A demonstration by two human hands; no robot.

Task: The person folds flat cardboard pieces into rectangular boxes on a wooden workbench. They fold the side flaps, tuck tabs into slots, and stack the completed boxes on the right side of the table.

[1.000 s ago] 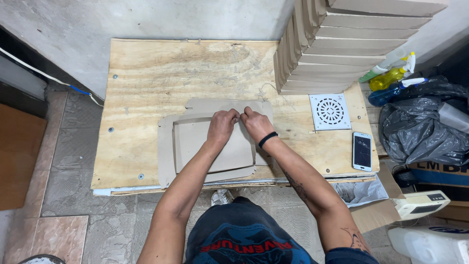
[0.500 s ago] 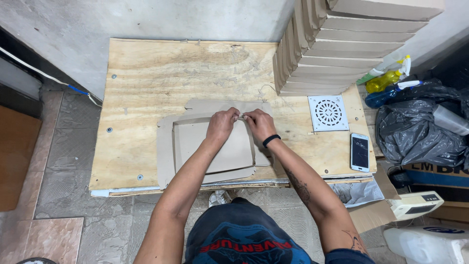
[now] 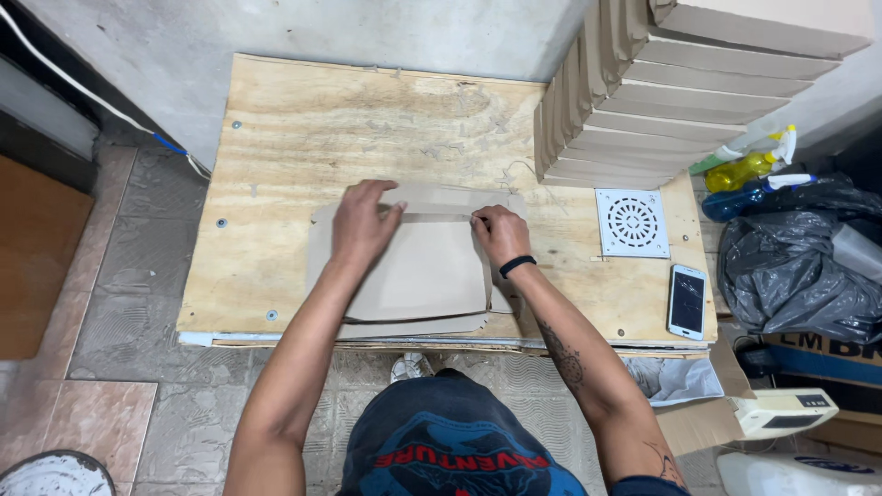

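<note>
From the head view, a flat brown cardboard blank [image 3: 413,271] lies at the near middle of your plywood worktop [image 3: 303,129], a folded flap along its far edge. A tall stack of folded cardboard boxes [image 3: 661,101] stands at the far right corner. Your left hand [image 3: 363,220] presses palm down, fingers spread, on the flap's left end. Your right hand [image 3: 501,234], a black wristband behind it, presses with curled fingers on the flap's right end.

Flat brown cardboard sheet [image 3: 418,271] is lying on the plywood tabletop [image 3: 303,138], near its front edge. Behind and to its right, the stack of folded cardboard boxes [image 3: 661,101] is sitting; the white round-patterned drain grate [image 3: 632,222] and black smartphone [image 3: 687,301] are lying further right.
</note>
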